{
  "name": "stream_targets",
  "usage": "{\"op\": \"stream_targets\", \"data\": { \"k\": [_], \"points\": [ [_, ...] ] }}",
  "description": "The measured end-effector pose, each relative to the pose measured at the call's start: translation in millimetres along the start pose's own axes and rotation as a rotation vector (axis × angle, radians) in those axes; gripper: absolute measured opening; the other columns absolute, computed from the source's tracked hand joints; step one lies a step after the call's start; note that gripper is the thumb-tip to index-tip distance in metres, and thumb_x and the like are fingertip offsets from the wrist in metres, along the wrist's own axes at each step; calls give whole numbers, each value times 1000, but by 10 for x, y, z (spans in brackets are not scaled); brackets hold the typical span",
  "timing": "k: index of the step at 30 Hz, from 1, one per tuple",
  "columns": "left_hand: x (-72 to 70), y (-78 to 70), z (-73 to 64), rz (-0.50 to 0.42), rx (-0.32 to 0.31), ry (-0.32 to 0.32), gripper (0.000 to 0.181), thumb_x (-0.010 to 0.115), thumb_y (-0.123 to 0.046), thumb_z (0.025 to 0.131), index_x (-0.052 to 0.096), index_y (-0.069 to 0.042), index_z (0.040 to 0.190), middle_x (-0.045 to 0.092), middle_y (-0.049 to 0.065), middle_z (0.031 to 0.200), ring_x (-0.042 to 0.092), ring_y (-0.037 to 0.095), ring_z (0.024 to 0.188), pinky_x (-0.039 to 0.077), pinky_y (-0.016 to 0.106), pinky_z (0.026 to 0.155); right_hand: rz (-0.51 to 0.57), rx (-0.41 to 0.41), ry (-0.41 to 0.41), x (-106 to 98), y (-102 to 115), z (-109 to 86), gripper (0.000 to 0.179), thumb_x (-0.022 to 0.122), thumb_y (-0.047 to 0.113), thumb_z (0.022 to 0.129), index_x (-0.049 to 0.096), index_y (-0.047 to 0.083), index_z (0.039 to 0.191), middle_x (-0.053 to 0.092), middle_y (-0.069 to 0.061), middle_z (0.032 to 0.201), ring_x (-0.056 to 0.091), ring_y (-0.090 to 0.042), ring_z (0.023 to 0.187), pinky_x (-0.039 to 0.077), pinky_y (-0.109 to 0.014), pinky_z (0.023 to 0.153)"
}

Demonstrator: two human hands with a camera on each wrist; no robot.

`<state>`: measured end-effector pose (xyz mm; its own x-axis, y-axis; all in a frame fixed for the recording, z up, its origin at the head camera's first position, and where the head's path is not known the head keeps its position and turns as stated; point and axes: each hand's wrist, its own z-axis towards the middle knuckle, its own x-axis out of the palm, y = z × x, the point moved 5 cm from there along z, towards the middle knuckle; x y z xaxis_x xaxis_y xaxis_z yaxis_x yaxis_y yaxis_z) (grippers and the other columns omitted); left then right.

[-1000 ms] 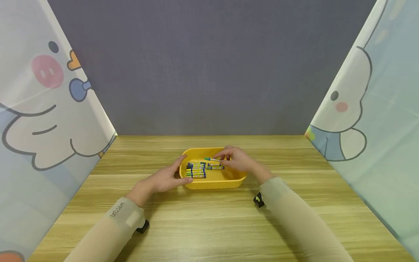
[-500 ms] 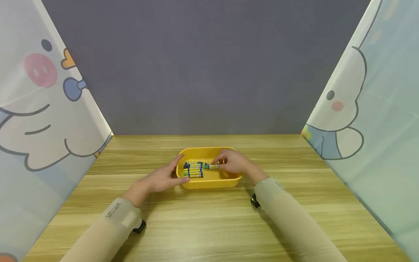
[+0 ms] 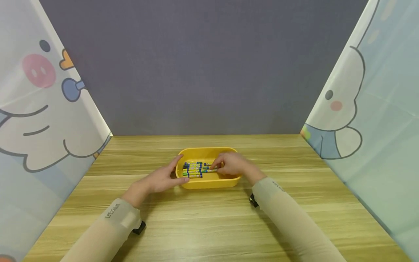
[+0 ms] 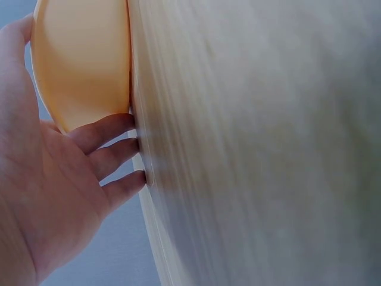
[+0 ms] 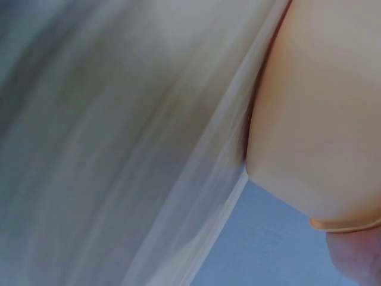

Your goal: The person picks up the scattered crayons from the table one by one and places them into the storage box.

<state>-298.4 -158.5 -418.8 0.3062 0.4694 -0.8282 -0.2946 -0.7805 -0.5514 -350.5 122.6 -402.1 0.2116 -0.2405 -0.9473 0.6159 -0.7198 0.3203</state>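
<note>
A shallow yellow plastic bin point(image 3: 209, 185) sits on the table with short crayons inside. At its left end, several crayons point(image 3: 193, 170) lie side by side in a stack of rows, yellow-and-blue wrapped. My right hand point(image 3: 231, 163) reaches in from the right and pinches a green crayon point(image 3: 205, 171) close beside that row. Two more crayons point(image 3: 207, 164) lie just behind it, partly hidden by the fingers. My left hand point(image 3: 160, 178) rests against the bin's left end, fingers spread, thumb at the front rim. In the left wrist view its fingertips meet the bin's outer wall point(image 4: 83, 59) and the tabletop.
The wood-grain table point(image 3: 196, 222) runs back to a dark grey panel point(image 3: 203, 69). Cartoon-printed cloth walls stand at the left point(image 3: 19, 145) and right point(image 3: 386, 145). In the right wrist view the bin's wall point(image 5: 315, 119) hides most of the hand.
My right hand has brought the green crayon from behind the two loose crayons to in front of them. The left hand stays at the bin's end. The head view has shifted slightly.
</note>
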Motion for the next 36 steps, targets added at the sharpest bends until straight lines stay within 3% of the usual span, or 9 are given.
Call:
{"op": "stream_targets", "data": {
  "k": [8, 21, 29, 36],
  "points": [
    [2, -1, -8, -2, -6, 1, 112, 63, -79, 97, 5, -28, 179, 49, 30, 165, 56, 50, 146, 43, 67, 121, -54, 31, 16, 13, 14, 9, 24, 77, 25, 103, 85, 39, 121, 70, 18, 102, 62, -1, 87, 57, -35, 88],
    [-5, -9, -32, -3, -8, 1, 112, 62, -79, 98, 5, -26, 179, 51, 29, 165, 57, 47, 146, 43, 65, 122, -44, 9, -22, -24, 53, -2, 23, 76, 24, 102, 84, 33, 121, 72, 14, 105, 60, -5, 85, 54, -34, 85],
    [7, 8, -20, 5, -20, 9, 112, 61, -81, 97, 4, -30, 179, 56, 25, 161, 61, 42, 142, 46, 63, 120, 161, 37, -92, -69, 16, -39, 21, 73, 24, 105, 84, 25, 123, 74, 8, 110, 60, -10, 85, 53, -33, 81],
    [21, -21, -17, 4, 1, 13, 111, 59, -78, 100, -5, -32, 178, 58, 24, 160, 64, 37, 137, 48, 62, 117, 335, 42, -318, -239, -34, -192, 27, 66, 23, 108, 82, 10, 125, 72, -2, 106, 51, -16, 80, 43, -32, 72]
  ]
}}
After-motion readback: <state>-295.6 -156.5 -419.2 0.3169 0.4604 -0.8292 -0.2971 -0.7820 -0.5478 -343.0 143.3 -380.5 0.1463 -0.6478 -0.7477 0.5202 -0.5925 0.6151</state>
